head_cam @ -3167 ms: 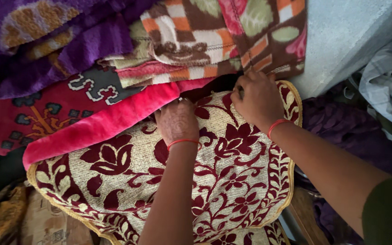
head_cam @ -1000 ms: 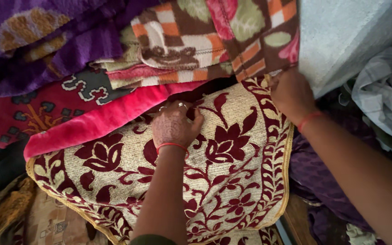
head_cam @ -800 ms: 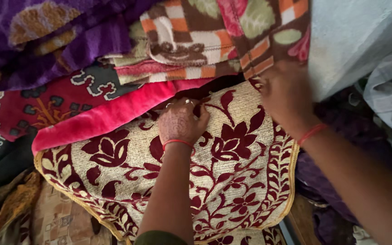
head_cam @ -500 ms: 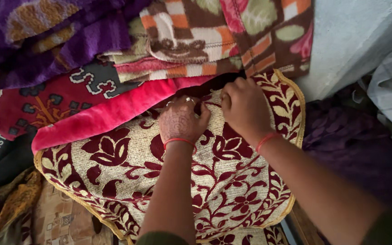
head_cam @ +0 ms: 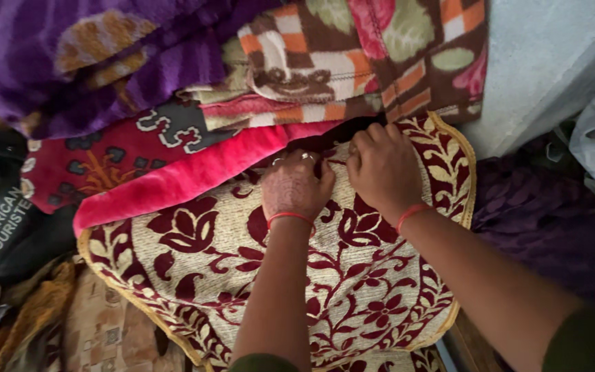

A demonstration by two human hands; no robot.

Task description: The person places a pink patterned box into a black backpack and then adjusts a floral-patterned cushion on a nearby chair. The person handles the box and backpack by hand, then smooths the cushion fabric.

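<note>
Left hand (head_cam: 296, 187) and right hand (head_cam: 384, 169) side by side, fingers seemingly pinching far edge of cream-and-maroon floral cloth (head_cam: 256, 275), beneath pink blanket (head_cam: 173, 182).

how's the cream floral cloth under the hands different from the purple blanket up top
The cream floral cloth is flat-woven with dark red flowers and a gold edge; the purple blanket looks fuzzy with tan patches. The cloth lies lowest, with both hands pressing on it; the blanket sits atop the pile, untouched. Both are patterned and folded.
</note>
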